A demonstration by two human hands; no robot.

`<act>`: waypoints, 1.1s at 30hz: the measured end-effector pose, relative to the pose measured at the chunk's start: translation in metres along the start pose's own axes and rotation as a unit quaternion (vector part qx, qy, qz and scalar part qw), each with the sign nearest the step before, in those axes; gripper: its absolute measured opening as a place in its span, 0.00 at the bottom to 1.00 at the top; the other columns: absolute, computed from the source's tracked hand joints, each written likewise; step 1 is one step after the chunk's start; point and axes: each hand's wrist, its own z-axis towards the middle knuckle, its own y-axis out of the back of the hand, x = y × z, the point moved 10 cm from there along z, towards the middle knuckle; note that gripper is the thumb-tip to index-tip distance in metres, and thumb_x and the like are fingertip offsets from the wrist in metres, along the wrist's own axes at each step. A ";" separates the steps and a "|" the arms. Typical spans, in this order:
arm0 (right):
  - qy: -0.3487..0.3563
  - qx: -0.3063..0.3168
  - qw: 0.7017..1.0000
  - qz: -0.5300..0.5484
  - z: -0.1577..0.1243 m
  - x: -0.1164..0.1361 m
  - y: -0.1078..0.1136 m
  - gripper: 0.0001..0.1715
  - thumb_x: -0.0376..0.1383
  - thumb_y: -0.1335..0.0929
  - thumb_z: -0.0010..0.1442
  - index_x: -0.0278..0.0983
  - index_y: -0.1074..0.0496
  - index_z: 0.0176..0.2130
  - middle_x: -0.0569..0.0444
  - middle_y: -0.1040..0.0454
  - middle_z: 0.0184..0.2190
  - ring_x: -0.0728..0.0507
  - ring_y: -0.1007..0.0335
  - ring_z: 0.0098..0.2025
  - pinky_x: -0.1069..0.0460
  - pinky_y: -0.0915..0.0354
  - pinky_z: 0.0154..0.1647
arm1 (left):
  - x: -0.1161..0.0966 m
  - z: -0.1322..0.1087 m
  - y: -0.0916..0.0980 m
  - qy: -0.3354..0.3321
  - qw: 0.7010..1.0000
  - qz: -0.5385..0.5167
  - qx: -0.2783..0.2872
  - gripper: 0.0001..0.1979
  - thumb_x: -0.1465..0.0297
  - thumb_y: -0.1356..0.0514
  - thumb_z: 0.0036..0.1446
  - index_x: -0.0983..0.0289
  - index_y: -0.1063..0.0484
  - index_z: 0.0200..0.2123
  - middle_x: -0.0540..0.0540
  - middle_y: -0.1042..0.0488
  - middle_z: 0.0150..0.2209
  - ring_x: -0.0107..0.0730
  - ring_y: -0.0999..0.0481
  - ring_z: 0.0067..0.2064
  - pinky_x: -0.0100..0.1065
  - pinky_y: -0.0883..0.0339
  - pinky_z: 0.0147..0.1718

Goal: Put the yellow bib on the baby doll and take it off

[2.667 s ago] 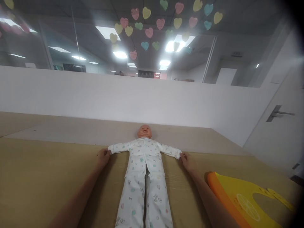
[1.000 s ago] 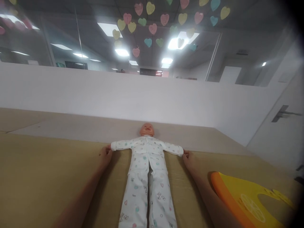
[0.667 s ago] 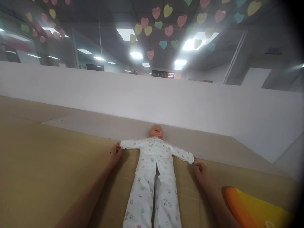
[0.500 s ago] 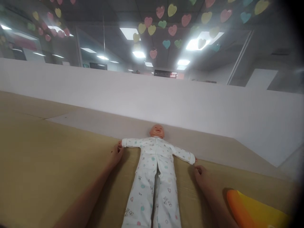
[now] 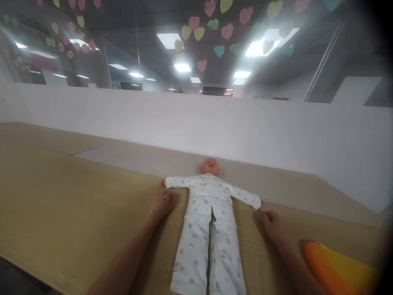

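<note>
A baby doll (image 5: pixel 208 213) in white printed pyjamas lies face up on the tan table (image 5: pixel 76 205), arms spread and head toward the white partition. My left hand (image 5: pixel 161 203) rests on the table just below the doll's sleeve cuff, fingers loose and holding nothing. My right hand (image 5: pixel 272 221) lies on the table just past the doll's other cuff, fingers loosely bent, also holding nothing. Neither hand touches the sleeves.
An orange and yellow bib (image 5: pixel 340 272) lies at the right front of the table. A low white partition (image 5: pixel 215 123) runs behind the doll's head, with glass and paper hearts above. The table's near edge shows at lower left.
Both hands have let go of the doll's sleeve cuffs and drawn back a little toward me. The view has swung left, so the bib sits nearer the right edge.
</note>
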 end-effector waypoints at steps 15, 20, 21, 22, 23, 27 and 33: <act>0.007 0.056 0.996 0.067 -0.036 0.034 0.019 0.19 0.42 0.40 0.54 0.35 0.27 0.37 0.47 0.23 0.33 0.40 0.28 0.36 0.49 0.38 0.38 | -0.016 -0.040 -0.005 -0.025 0.996 -0.077 0.042 0.08 0.68 0.49 0.60 0.60 0.30 0.37 0.56 0.22 0.40 0.41 0.24 0.43 0.36 0.38 0.38; 0.032 0.060 0.987 0.146 -0.044 0.041 0.023 0.21 0.46 0.39 0.50 0.34 0.28 0.34 0.46 0.23 0.31 0.40 0.30 0.34 0.49 0.36 0.38 | -0.005 -0.037 -0.009 0.012 0.988 -0.148 0.053 0.10 0.67 0.50 0.59 0.59 0.29 0.35 0.55 0.22 0.42 0.39 0.25 0.44 0.36 0.37 0.41; 0.033 0.064 0.985 0.155 -0.046 0.043 0.023 0.22 0.47 0.39 0.49 0.34 0.27 0.34 0.47 0.23 0.31 0.40 0.30 0.34 0.49 0.36 0.38 | -0.005 -0.037 -0.008 0.015 0.987 -0.149 0.057 0.10 0.67 0.50 0.59 0.59 0.29 0.35 0.55 0.22 0.42 0.39 0.25 0.44 0.37 0.37 0.42; 0.032 0.067 0.983 0.166 -0.048 0.044 0.024 0.23 0.48 0.38 0.48 0.34 0.27 0.34 0.47 0.23 0.32 0.40 0.30 0.34 0.49 0.36 0.39 | -0.006 -0.037 -0.008 0.017 0.987 -0.148 0.062 0.10 0.67 0.50 0.59 0.59 0.29 0.35 0.55 0.22 0.42 0.40 0.25 0.44 0.38 0.37 0.43; 0.028 0.067 0.981 0.182 -0.051 0.044 0.025 0.23 0.49 0.37 0.47 0.34 0.27 0.33 0.47 0.23 0.32 0.40 0.29 0.35 0.48 0.36 0.39 | -0.006 -0.037 -0.007 0.018 0.987 -0.146 0.066 0.10 0.66 0.50 0.58 0.59 0.29 0.36 0.55 0.22 0.42 0.41 0.25 0.44 0.39 0.37 0.43; -0.007 0.059 0.967 0.247 -0.066 0.042 0.029 0.23 0.50 0.35 0.47 0.34 0.28 0.33 0.50 0.26 0.26 0.41 0.31 0.31 0.48 0.37 0.38 | -0.010 -0.037 -0.004 0.014 0.986 -0.152 0.072 0.12 0.64 0.51 0.58 0.60 0.29 0.37 0.56 0.22 0.43 0.43 0.26 0.45 0.41 0.36 0.45; -0.012 0.105 0.938 0.331 -0.103 0.042 0.028 0.25 0.53 0.30 0.47 0.33 0.27 0.32 0.53 0.28 0.23 0.45 0.34 0.28 0.51 0.40 0.32 | -0.008 -0.034 -0.008 0.007 0.983 -0.168 0.075 0.14 0.62 0.50 0.57 0.61 0.28 0.39 0.57 0.22 0.44 0.43 0.26 0.46 0.41 0.36 0.47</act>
